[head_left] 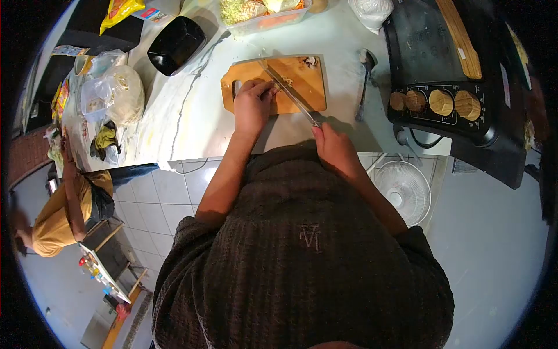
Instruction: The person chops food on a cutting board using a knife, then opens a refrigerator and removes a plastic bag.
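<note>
A wooden cutting board (311, 96) lies on the marble-patterned counter in front of me. My right hand (337, 150) is closed round the handle of a knife (296, 100), whose long blade points diagonally away over the board. On the board's left half rests my left hand (253, 106), its fingers bent and pressed together beside the blade. Whatever those fingers hold is hidden. Small chopped pale-brown bits (286, 83) lie by the blade, and a little heap of dark and whitish scraps (311, 61) sits at the board's far right corner.
A spoon (366, 81) lies right of the board, near a black appliance with wooden knobs (440, 102). Behind stand a black container (176, 46) and a clear tub of shredded vegetables (261, 23). Plastic bags (125, 96) are at left. Another person (64, 209) stands at far left.
</note>
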Demonstrator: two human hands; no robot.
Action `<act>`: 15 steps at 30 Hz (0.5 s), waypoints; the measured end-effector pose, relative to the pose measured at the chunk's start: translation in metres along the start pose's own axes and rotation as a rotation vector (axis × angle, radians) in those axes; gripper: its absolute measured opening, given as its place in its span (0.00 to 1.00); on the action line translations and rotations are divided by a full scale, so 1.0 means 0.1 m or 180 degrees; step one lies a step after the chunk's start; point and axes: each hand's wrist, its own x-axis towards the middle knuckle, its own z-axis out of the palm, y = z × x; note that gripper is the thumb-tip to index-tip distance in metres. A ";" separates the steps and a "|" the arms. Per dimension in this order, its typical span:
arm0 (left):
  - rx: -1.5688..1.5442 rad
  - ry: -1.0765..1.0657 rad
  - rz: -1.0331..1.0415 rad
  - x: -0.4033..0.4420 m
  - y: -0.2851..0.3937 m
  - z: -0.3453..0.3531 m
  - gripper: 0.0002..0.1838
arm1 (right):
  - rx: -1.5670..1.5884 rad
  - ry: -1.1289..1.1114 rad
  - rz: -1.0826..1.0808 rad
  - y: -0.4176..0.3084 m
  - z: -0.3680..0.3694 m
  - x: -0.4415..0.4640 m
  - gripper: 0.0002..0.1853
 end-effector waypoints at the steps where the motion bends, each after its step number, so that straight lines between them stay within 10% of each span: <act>1: 0.0005 -0.0018 0.0016 0.00 -0.01 0.01 0.09 | -0.0032 -0.0088 0.0072 -0.01 -0.01 0.01 0.18; 15: 0.0167 -0.0081 0.0453 -0.06 -0.05 -0.01 0.08 | -0.0093 -0.0182 0.0208 0.01 -0.01 0.10 0.19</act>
